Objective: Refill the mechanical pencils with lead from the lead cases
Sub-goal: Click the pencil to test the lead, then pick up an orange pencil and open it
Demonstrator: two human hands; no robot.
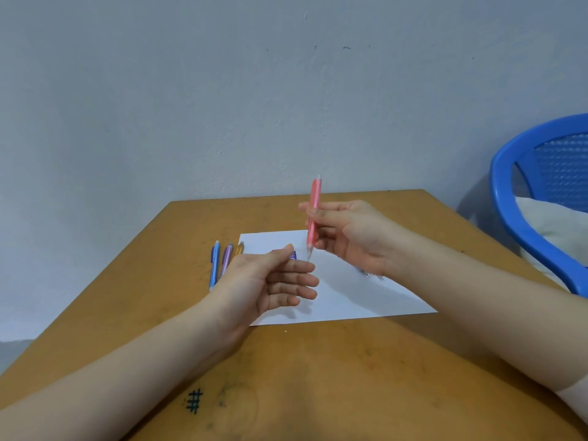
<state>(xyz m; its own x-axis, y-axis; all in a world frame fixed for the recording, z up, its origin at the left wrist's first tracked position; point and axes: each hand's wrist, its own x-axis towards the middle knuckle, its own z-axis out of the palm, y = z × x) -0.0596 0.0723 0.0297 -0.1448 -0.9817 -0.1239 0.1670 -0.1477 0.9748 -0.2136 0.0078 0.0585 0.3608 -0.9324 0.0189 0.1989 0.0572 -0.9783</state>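
Pink pencil (313, 198) in right hand (353, 233); left hand (267, 283) half-hides lead case (293, 255).

a blue plastic chair (509, 198) holding a pale cushion (553, 227) stands beside the table (350, 377).

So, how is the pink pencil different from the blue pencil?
Colour: the pink pencil is pink, the blue pencil blue. Pose: the pink pencil stands nearly upright, tip down; the blue pencil lies flat on the table. State: the right hand holds the pink pencil; no hand holds the blue pencil. Both are slim mechanical pencils.
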